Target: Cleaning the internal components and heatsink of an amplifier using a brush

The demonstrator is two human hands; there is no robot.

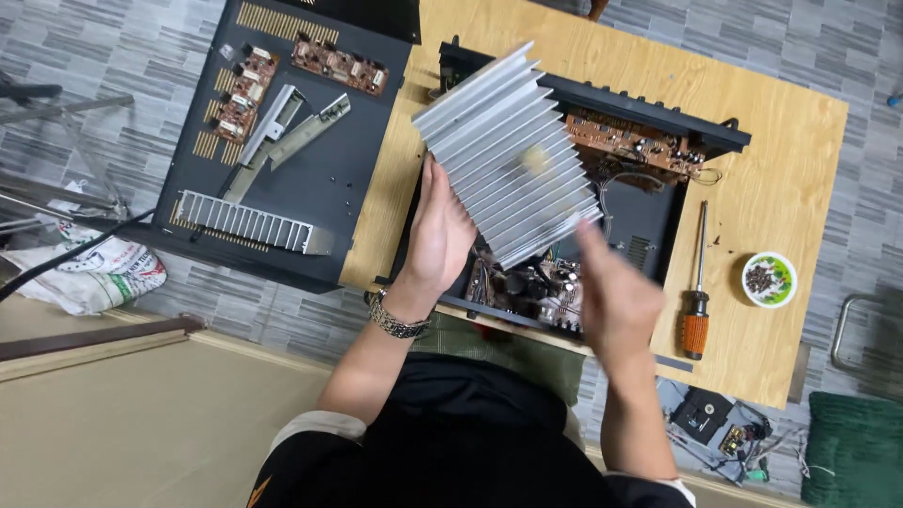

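My left hand (439,235) holds a large finned aluminium heat sink (508,150) by its near left edge, tilted above an open black electronics chassis (649,113) on a wooden table (790,160). My right hand (613,292), blurred, is at the heat sink's near right corner; whether it touches the metal is unclear. Brown circuit boards (640,141) and capacitors (527,282) show inside the chassis beneath.
A black cover panel (329,179) at the left carries two circuit boards (245,89), metal brackets (282,132) and a smaller heat sink (245,221). An orange-handled screwdriver (697,292) and a small bowl of screws (768,279) lie on the table's right. Loose parts (715,423) sit on the floor.
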